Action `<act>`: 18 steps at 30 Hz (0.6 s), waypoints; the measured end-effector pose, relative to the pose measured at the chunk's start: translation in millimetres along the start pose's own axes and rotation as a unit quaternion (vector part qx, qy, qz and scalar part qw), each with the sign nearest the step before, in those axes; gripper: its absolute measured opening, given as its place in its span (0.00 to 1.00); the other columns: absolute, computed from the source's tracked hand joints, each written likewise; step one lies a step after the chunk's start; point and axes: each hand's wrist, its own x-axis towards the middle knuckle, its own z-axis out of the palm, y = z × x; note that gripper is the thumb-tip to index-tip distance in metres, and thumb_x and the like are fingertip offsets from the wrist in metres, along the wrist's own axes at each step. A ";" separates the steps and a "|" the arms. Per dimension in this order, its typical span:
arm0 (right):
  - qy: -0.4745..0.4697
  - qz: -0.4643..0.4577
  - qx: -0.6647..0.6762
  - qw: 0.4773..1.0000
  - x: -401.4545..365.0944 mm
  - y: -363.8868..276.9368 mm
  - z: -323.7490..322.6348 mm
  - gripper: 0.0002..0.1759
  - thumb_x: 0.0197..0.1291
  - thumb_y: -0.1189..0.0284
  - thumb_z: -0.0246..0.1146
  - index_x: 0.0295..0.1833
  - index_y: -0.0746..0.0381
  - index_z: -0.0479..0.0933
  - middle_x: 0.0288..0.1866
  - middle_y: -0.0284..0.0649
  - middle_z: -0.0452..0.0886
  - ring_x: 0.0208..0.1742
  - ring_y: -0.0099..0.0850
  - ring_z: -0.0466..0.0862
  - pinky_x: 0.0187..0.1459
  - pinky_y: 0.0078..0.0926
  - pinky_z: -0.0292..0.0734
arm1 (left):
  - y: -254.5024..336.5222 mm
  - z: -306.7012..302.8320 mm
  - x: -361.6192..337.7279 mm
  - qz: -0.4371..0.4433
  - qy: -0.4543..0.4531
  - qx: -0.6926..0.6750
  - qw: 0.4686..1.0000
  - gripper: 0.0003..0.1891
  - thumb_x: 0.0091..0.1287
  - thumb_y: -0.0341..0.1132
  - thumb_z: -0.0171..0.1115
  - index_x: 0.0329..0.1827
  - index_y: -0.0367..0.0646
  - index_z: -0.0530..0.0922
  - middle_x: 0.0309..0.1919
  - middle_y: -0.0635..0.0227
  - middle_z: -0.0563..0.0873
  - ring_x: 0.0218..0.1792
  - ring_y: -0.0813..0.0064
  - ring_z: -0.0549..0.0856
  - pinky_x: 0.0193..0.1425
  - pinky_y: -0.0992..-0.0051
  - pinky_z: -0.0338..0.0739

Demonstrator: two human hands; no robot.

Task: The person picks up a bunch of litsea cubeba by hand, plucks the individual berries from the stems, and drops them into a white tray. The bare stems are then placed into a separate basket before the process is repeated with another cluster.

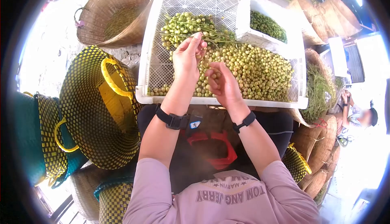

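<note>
A white perforated plastic tray (143, 67) holds a broad heap of small round yellow-green fruits (256, 67). Fruits still on their stems form a bunch (183, 23) at the far left of the tray. Over this side is my left hand (189, 55), thumb and fingers pinched together beside the thin stems; what they grip is hidden. My right hand (225, 84) is lower and to the right, just above the loose fruits, its fingers curled in. Anything within those fingers is too small to make out. Inside the tray's far right corner sits a white box (260, 33) of smaller, darker green fruits.
A yellow-and-black woven basket (97, 114) stands at left, with a large wicker basket (134, 37) behind it. To the right are a basket of green stalks (319, 90) and several wicker baskets (323, 143). Another person (357, 116) sits at far right.
</note>
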 end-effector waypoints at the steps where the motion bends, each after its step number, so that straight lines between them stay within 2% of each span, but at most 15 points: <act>1: -0.020 0.012 0.015 1.000 3.3 2.0 2.8 0.15 0.70 0.57 0.54 0.48 0.57 0.73 0.34 0.31 0.77 0.21 0.15 0.66 0.17 0.11 0.53 | -0.6 1.1 -1.3 0.005 -0.005 0.010 1.000 0.05 0.64 0.32 0.67 0.35 0.39 0.83 0.26 0.74 0.81 0.30 0.84 0.80 0.29 0.84 0.74; 2: -0.040 0.024 0.030 0.998 5.9 3.9 5.6 0.15 0.70 0.56 0.55 0.48 0.57 0.73 0.34 0.32 0.77 0.21 0.14 0.66 0.17 0.11 0.53 | -1.2 2.1 -2.7 0.009 -0.011 0.020 1.000 0.05 0.64 0.32 0.67 0.35 0.39 0.83 0.26 0.74 0.80 0.30 0.84 0.80 0.30 0.84 0.74; 6: 0.003 0.015 0.087 0.996 6.0 -1.5 18.1 0.11 0.68 0.63 0.59 0.48 0.56 0.74 0.34 0.30 0.77 0.21 0.13 0.64 0.18 0.10 0.54 | -2.3 4.4 -3.2 0.022 -0.020 0.020 0.999 0.05 0.64 0.32 0.67 0.35 0.39 0.83 0.26 0.74 0.81 0.30 0.83 0.81 0.31 0.84 0.74; 10: 0.013 -0.004 0.079 0.997 2.9 -4.4 13.7 0.09 0.67 0.66 0.61 0.48 0.57 0.75 0.34 0.30 0.77 0.21 0.12 0.63 0.18 0.09 0.54 | -7.1 0.6 -1.3 0.029 -0.022 0.027 0.999 0.05 0.64 0.32 0.66 0.35 0.40 0.83 0.26 0.73 0.81 0.30 0.83 0.81 0.31 0.84 0.73; 15: -0.021 -0.017 0.070 0.997 -3.7 -11.2 -0.4 0.11 0.66 0.68 0.61 0.51 0.59 0.75 0.34 0.30 0.77 0.22 0.12 0.64 0.18 0.08 0.54 | -9.3 1.9 -1.9 0.011 0.004 0.027 1.000 0.05 0.65 0.33 0.66 0.34 0.40 0.83 0.25 0.74 0.80 0.30 0.84 0.80 0.29 0.84 0.72; 17: -0.051 -0.015 0.057 0.997 -6.4 -14.7 -13.1 0.12 0.67 0.68 0.60 0.53 0.59 0.74 0.36 0.31 0.77 0.23 0.13 0.65 0.20 0.09 0.56 | -9.0 -7.6 9.0 0.051 0.001 -0.020 0.998 0.09 0.65 0.34 0.66 0.26 0.45 0.79 0.24 0.75 0.81 0.29 0.85 0.82 0.29 0.85 0.73; 18: -0.052 -0.015 0.056 0.997 -7.4 -17.7 -16.0 0.12 0.67 0.68 0.60 0.53 0.59 0.74 0.36 0.31 0.77 0.23 0.13 0.65 0.20 0.09 0.56 | -5.8 -6.1 6.9 0.052 0.001 -0.021 0.998 0.09 0.65 0.34 0.66 0.26 0.45 0.79 0.24 0.75 0.81 0.29 0.85 0.82 0.29 0.85 0.73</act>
